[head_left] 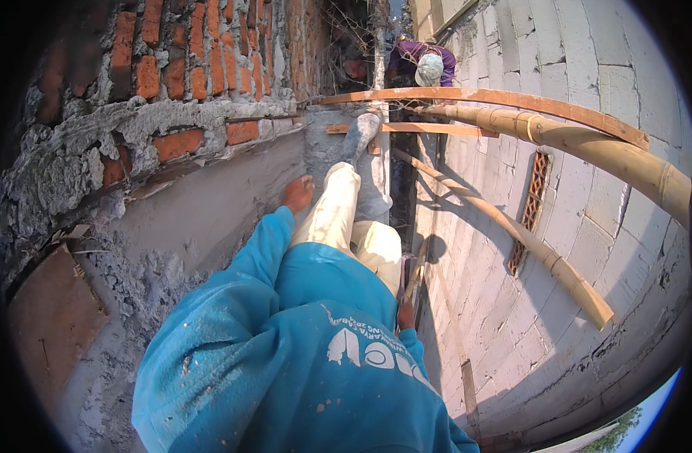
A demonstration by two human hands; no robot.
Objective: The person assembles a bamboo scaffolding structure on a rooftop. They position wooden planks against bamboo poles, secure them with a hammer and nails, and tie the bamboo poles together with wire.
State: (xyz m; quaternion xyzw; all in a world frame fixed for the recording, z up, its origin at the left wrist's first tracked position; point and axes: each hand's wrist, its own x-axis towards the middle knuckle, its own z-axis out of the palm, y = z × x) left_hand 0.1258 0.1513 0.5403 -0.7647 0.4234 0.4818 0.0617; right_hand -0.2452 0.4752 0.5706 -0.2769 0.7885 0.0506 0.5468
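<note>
My left hand (297,194) is closed in a loose fist beside my cream trouser leg (332,200), next to the smooth grey plastered wall face (218,185). Nothing shows sticking out of it. Low at my right side, my right hand (405,314) is partly hidden by my blue sleeve and body, and its fingers cannot be made out. A thin light-coloured pole (418,269) runs close to that hand; whether they touch is unclear. One foot (359,136), coated in grey, is set forward on a cement-covered ledge (327,140).
A rough red brick wall (202,53) rises on the left, a pale block wall (565,113) on the right. A wooden plank (467,93) and thick bamboo pole (587,147) cross ahead; another bamboo pole (527,238) slants right. Beyond them a person in purple (429,60) bends down.
</note>
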